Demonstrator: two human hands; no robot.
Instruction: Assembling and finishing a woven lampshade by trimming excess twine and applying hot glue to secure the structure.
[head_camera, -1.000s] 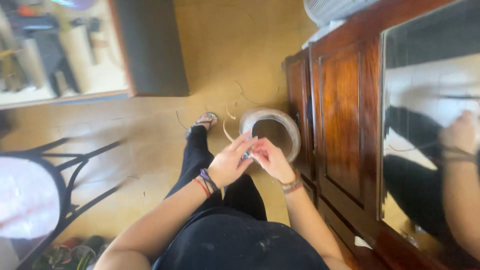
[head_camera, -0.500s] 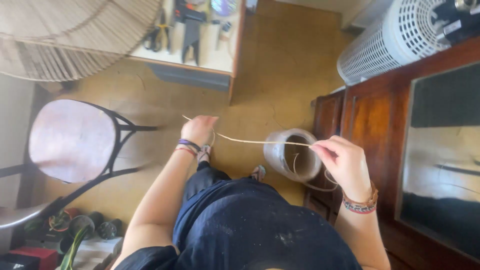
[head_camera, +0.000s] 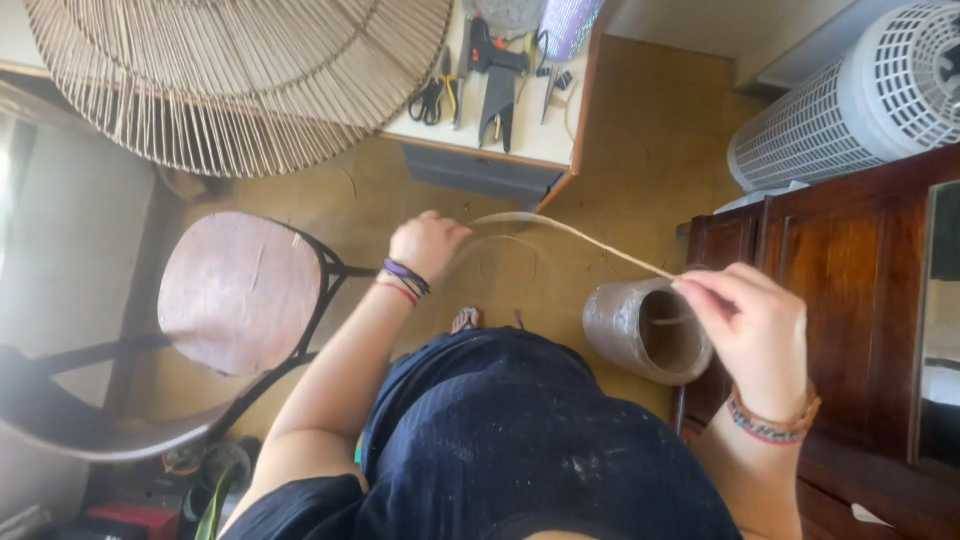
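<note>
Left hand (head_camera: 428, 243) is closed on a thin pale strand (head_camera: 590, 243); the grip itself is hidden. Right hand (head_camera: 748, 325) pinches the other end over a cardboard-like spool (head_camera: 640, 335), its base cut off by dark fabric.

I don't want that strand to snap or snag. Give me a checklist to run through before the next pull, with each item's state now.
1. Left hand gripping the strand: ok, fist closed on its end.
2. Right hand pinching the strand: ok, fingertips closed on it.
3. Strand stretched between the hands, free of knots: ok, though slightly bowed.
4. Cardboard tube steady: cannot tell, it lies tilted below the right hand.
5. Chair clear of the strand: ok, apart.
6. Strand's far tail: cannot tell.
</note>
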